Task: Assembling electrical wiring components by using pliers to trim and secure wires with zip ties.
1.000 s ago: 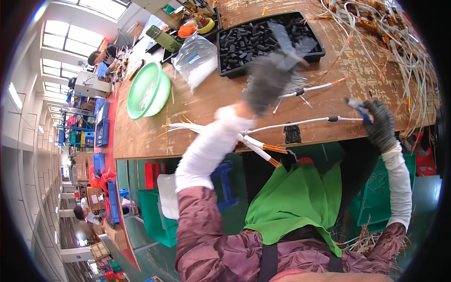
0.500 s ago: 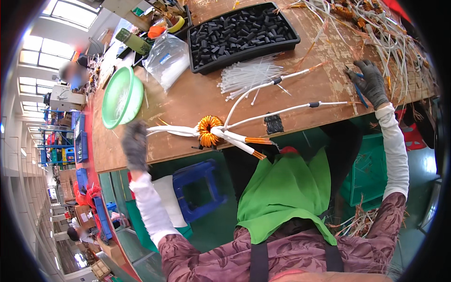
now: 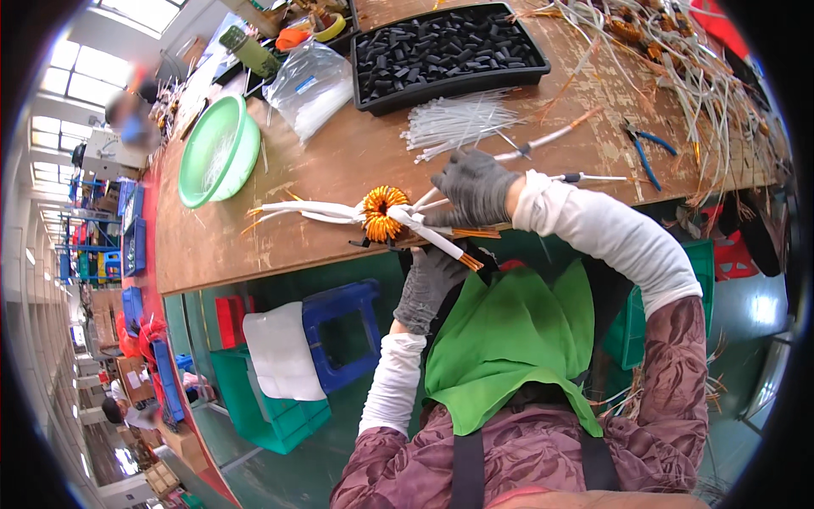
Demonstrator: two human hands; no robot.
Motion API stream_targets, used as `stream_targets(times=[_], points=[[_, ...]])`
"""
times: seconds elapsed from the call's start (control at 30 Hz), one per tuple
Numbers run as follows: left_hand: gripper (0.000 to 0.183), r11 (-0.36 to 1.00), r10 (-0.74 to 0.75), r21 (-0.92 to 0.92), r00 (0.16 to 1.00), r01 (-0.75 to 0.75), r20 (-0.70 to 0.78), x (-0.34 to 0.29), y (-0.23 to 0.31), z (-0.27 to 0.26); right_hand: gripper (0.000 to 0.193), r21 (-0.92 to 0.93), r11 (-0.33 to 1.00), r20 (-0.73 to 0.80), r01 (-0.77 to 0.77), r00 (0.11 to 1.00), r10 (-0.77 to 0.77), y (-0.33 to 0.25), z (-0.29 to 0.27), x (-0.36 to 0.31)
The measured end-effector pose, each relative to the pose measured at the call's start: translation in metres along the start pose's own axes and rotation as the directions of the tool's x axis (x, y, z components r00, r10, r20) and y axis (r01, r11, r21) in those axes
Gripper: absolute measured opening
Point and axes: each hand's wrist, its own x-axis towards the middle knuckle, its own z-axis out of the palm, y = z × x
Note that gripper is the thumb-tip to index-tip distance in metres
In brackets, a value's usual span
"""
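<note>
wooden counter point(image 3: 314, 174), copper-wound coil point(image 3: 379, 226) near front edge

right hand point(image 3: 475, 190) over white leads point(image 3: 434, 237) just right of coil, palm down, fingers bent, actual grip unclear. left hand point(image 3: 426, 278) at counter edge below thick lead ends, fingers curled and partly hidden, can't say if gripping. blue-handled pliers point(image 3: 646, 158) well apart at right. farther back: black tray point(image 3: 458, 99) of black sleeves point(image 3: 449, 53), white cable ties point(image 3: 462, 123).

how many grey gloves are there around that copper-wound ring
2. A grey glove covers the left hand, below the copper-wound ring in the picture; another covers the right hand, to the ring's right. Others could be hidden.
</note>
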Motion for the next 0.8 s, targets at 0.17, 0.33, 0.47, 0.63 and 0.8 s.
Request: stream_targets(times=[0.17, 0.33, 0.47, 0.63, 0.8], points=[[0.093, 0.992, 0.093, -0.085, 0.995, -0.089, 0.046, 0.008, 0.004, 0.028, 0.067, 0.155, 0.988, 0.04, -0.019, 0.999, 0.013, -0.037, 0.015, -0.033], [0.075, 0.942, 0.237, 0.212, 0.963, -0.26, 0.13, 0.01, -0.005, -0.004, 0.053, 0.18, 0.96, -0.021, -0.215, 0.975, 0.222, -0.055, 0.06, -0.036], [0.058, 0.76, 0.299, 0.582, 0.951, -0.291, 0.084, -0.011, -0.004, -0.014, 0.044, 0.309, 0.924, 0.019, -0.225, 0.973, 0.231, -0.057, 0.054, -0.038], [0.077, 0.948, 0.256, -0.247, 0.94, -0.199, 0.225, -0.015, -0.006, -0.021, 0.034, 0.894, 0.441, 0.02, -0.076, 0.991, 0.13, -0.041, 0.044, -0.044], [0.09, 0.762, 0.534, -0.42, 0.845, -0.492, -0.021, -0.019, 0.044, 0.058, 0.053, 0.996, 0.064, 0.065, -0.061, 0.996, -0.053, -0.069, 0.007, -0.073]])
